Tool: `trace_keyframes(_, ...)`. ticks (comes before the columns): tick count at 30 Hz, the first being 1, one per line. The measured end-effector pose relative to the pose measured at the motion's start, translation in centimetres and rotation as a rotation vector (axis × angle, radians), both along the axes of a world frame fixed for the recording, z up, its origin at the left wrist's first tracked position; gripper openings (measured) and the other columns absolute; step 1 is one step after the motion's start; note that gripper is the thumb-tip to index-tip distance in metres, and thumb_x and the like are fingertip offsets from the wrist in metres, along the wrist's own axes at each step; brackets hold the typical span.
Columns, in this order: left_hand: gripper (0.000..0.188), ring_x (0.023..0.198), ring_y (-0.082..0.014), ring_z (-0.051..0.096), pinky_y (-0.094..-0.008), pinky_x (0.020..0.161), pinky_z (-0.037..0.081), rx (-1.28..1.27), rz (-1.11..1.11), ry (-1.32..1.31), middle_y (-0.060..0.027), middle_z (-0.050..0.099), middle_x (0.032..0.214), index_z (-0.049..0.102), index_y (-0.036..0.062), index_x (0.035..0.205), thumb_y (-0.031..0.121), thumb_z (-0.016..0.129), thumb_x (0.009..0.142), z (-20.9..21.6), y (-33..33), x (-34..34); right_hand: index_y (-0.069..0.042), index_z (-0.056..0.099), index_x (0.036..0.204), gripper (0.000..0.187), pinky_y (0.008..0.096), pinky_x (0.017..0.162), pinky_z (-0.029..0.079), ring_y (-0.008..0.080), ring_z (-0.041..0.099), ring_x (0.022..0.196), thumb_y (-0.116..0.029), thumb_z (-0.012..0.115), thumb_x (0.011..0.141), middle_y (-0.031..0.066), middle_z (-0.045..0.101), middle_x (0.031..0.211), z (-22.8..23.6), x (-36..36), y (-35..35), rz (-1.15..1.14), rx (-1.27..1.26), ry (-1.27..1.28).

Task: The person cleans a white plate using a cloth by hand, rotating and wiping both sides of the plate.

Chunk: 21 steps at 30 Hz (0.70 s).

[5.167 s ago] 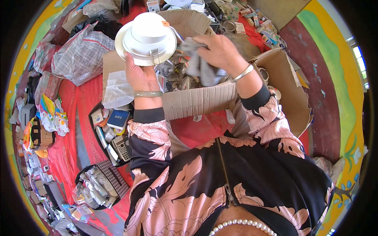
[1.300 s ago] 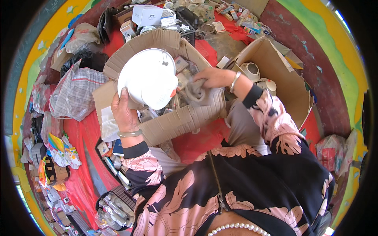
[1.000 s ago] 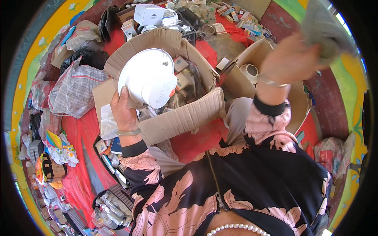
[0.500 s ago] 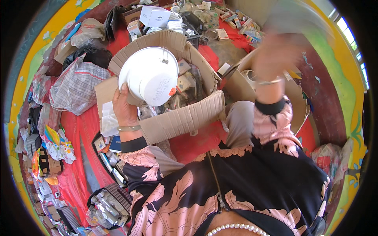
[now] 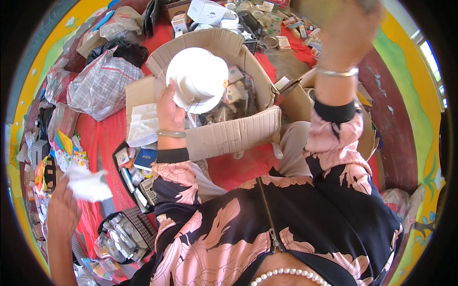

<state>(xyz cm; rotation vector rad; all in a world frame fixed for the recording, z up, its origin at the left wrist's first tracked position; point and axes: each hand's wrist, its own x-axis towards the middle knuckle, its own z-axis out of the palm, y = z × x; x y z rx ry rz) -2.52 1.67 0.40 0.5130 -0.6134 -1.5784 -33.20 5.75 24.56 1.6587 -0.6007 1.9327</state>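
Note:
My left hand (image 5: 169, 107) is closed on the rim of a white round downlight (image 5: 195, 78). The lamp is tilted above the open cardboard box (image 5: 234, 136). Its stepped white housing shows, and glare washes out part of it. High at the right, my right hand (image 5: 346, 35) is raised near the upper edge of the picture. Motion smears its fingers, so whether they hold anything is hidden. Inside the box lie small cartons (image 5: 234, 93) and plastic-wrapped pieces.
Another person's hand (image 5: 64, 205) at the left holds a white cloth or tissue (image 5: 88, 183). A checked bag (image 5: 102, 86) stands left of the box. A second carton (image 5: 293, 102) is at the right. Lamps and boxes (image 5: 207, 12) crowd the back; a case of packets (image 5: 124, 238) lies lower left.
The downlight has turned in my left hand, from its broad face to its stepped side. My right hand has moved up. Another person's hand with the white cloth has come in at the left.

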Motion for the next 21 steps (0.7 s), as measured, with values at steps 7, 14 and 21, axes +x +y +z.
trace_keyframes(7, 0.02, 0.092, -0.0216, 0.062, -0.0346, 0.085, 0.05, 0.043, -0.073, 0.123, -0.0122, 0.062, 0.101, 0.059, -0.0022, 0.099, 0.009, 0.049, 0.086, -1.9, -0.7, -2.4, -0.005, 0.061, 0.103, 0.032, 0.0355, 0.077, 0.05, 0.0293, 0.064, 0.083, 0.002, 0.051, 0.074, 0.0168, 0.065, 0.091, -14.1, 12.8, -0.3, 0.124, 0.993, 0.437)
trace_keyframes(14, 0.024, 0.091, -0.0242, 0.062, -0.0359, 0.082, 0.049, 0.175, 0.092, 0.024, -0.0134, 0.063, 0.101, 0.058, -0.0049, 0.102, 0.015, 0.054, 0.089, -3.1, 1.6, -4.0, 0.001, 0.06, 0.1, 0.024, 0.0235, 0.072, 0.047, 0.0145, 0.059, 0.08, -0.003, 0.048, 0.08, 0.0062, 0.062, 0.087, -9.0, 14.8, -3.1, 0.416, 1.057, 0.252)
trace_keyframes(21, 0.027, 0.099, -0.0247, 0.059, -0.0389, 0.086, 0.048, 0.177, 0.087, 0.094, -0.0097, 0.061, 0.108, 0.055, 0.0004, 0.113, 0.011, 0.056, 0.088, -5.6, -0.3, -3.7, -0.006, 0.066, 0.088, 0.022, 0.0391, 0.081, 0.047, 0.0359, 0.059, 0.088, -0.017, 0.056, 0.071, 0.0184, 0.061, 0.092, -10.5, 17.9, -4.8, 0.257, 1.056, 0.584)
